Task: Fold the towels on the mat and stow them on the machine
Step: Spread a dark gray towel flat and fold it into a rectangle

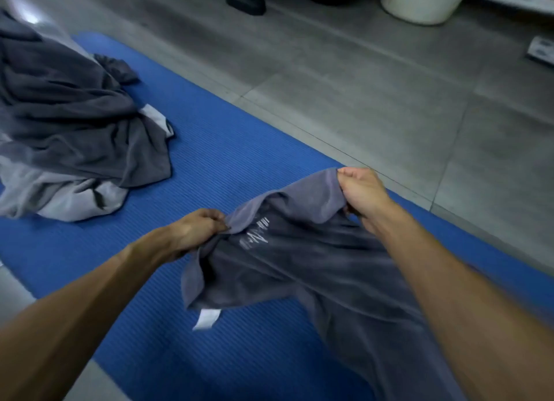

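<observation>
Over the blue mat (pixel 209 167), which runs from lower left to upper right, a dark grey towel (pixel 314 269) (white tag at its near-left corner) trails toward the lower right, its top edge pinched by the left hand (pixel 198 230) and right hand (pixel 364 191), both curled tight, forearms extended forward.

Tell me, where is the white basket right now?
The white basket stands on the grey floor at the top right of the head view, beyond the blue mat.
</observation>
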Demonstrator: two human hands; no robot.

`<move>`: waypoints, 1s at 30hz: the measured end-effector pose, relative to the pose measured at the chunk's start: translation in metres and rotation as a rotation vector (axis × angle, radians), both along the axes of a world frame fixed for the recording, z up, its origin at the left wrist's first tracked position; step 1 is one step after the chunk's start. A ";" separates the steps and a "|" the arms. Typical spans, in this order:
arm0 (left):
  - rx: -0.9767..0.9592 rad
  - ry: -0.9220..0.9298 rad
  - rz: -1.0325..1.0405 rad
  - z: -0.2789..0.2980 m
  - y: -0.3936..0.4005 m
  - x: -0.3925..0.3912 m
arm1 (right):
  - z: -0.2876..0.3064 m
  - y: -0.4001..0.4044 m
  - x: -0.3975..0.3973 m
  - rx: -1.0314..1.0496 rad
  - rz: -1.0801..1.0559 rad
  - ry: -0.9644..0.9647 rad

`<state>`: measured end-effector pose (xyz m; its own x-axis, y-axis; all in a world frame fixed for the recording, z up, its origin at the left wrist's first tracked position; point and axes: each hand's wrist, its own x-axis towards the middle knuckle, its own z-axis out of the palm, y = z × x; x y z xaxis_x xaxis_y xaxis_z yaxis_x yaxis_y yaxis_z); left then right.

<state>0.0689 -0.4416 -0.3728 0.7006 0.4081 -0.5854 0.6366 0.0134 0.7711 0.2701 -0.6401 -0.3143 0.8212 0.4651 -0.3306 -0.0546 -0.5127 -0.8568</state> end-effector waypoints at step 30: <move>0.699 0.279 0.207 -0.021 0.071 -0.115 | -0.093 0.240 -0.049 -0.584 0.745 -1.049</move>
